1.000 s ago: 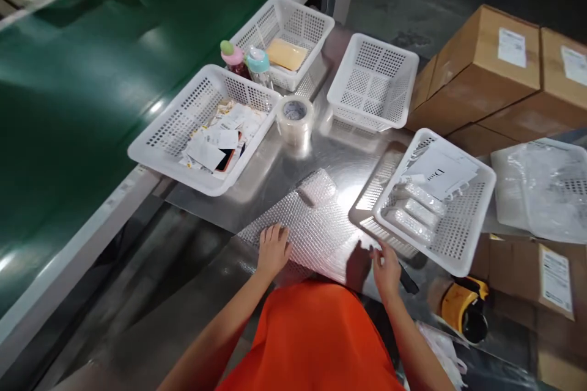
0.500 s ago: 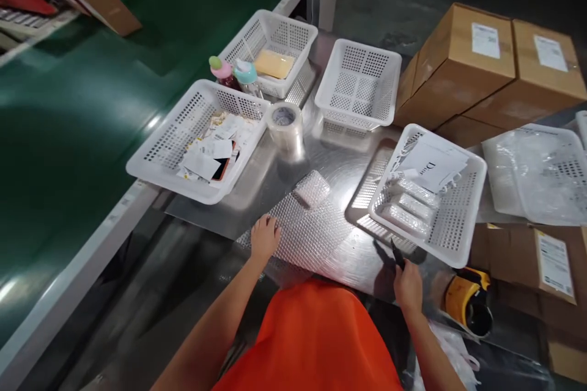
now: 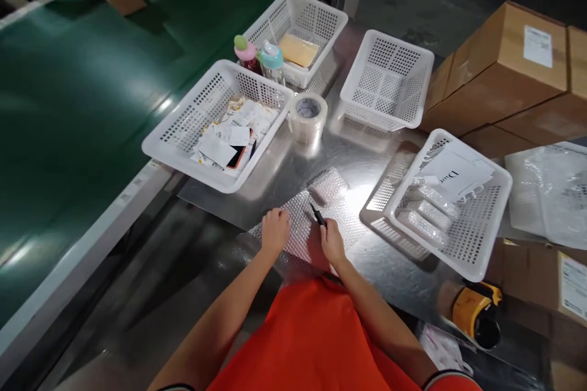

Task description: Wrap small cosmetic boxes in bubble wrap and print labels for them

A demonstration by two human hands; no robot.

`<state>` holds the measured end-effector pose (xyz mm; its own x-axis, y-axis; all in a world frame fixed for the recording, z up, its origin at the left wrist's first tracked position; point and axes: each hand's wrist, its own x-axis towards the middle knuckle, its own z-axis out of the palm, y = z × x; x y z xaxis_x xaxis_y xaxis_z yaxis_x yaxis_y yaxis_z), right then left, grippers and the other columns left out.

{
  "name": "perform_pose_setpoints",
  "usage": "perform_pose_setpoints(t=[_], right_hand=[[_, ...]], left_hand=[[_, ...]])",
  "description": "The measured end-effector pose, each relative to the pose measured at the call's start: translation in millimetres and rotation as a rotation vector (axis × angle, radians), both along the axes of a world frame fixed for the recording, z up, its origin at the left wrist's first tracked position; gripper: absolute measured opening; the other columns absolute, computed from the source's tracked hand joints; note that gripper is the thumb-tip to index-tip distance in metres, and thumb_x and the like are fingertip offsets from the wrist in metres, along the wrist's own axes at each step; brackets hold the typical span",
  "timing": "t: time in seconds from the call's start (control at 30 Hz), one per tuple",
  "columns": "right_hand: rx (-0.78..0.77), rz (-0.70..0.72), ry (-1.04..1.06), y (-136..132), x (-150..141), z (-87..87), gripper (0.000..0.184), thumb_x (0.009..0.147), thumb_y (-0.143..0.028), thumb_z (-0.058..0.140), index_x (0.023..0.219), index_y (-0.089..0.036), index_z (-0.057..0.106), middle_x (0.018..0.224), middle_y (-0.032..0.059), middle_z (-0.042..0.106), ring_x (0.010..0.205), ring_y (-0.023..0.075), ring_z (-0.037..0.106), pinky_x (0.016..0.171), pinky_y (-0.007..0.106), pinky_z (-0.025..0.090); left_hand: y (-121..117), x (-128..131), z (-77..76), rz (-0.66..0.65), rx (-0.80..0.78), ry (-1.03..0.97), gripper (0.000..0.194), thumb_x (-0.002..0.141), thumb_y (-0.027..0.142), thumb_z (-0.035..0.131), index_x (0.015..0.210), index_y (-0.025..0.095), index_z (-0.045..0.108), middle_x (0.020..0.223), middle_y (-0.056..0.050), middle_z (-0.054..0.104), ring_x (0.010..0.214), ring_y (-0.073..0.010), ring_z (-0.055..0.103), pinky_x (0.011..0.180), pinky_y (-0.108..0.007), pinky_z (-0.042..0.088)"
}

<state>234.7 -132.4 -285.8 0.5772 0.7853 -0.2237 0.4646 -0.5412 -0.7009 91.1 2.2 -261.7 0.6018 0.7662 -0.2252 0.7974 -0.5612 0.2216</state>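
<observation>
A sheet of bubble wrap [image 3: 298, 208] lies on the metal table in front of me, with a small wrapped packet [image 3: 328, 186] on its far part. My left hand [image 3: 276, 231] is closed, its fingers curled at the left edge of the wrap. Gripped in my right hand [image 3: 333, 243] is a slim black tool [image 3: 317, 214] with a pointed tip, held over the wrap; whether it is a knife or a pen I cannot tell. Right of it, a white basket [image 3: 477, 244] holds several bubble-wrapped packets [image 3: 422, 229] and white Dior bags [image 3: 456, 172].
Behind the wrap stands a roll of clear tape [image 3: 308, 121]. Left is a basket [image 3: 167, 146] of labels, with two bottles [image 3: 271, 60] behind it. Cartons [image 3: 509, 85] rise at the right, and a yellow-black device [image 3: 474, 313] sits near the front edge. A green conveyor [image 3: 92, 104] runs along the left.
My right hand has moved left with the black tool, from beside the right basket to over the bubble wrap. My left hand stays at the wrap's edge. The view has shifted a little.
</observation>
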Motion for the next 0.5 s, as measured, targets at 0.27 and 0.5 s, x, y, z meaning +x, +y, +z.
perform_pose_setpoints(t=[0.27,0.5], right_hand=[[0.104,0.043,0.071,-41,12,-5.6,0.038,0.101,-0.04,0.03,0.123,-0.019,0.053,0.121,0.0115,0.061,0.115,0.0218,0.058,0.102,0.039,0.046],[-0.039,-0.003,0.048,-26,10,5.8,0.037,0.1,-0.037,0.029,0.118,-0.016,0.054,0.119,0.0129,0.06,0.114,0.0219,0.056,0.101,0.039,0.046]], left_hand=[[-67,-17,-12.9,-0.211,-0.066,-0.066,0.036,0.092,0.017,0.051,0.127,0.02,0.061,0.131,-0.012,0.06,0.117,-0.0267,0.053,0.1,-0.042,0.042],[-52,-11,-11.1,-0.232,-0.082,-0.025,0.047,0.09,0.021,0.052,0.137,0.016,0.053,0.142,-0.017,0.053,0.115,-0.0293,0.055,0.097,-0.043,0.045]])
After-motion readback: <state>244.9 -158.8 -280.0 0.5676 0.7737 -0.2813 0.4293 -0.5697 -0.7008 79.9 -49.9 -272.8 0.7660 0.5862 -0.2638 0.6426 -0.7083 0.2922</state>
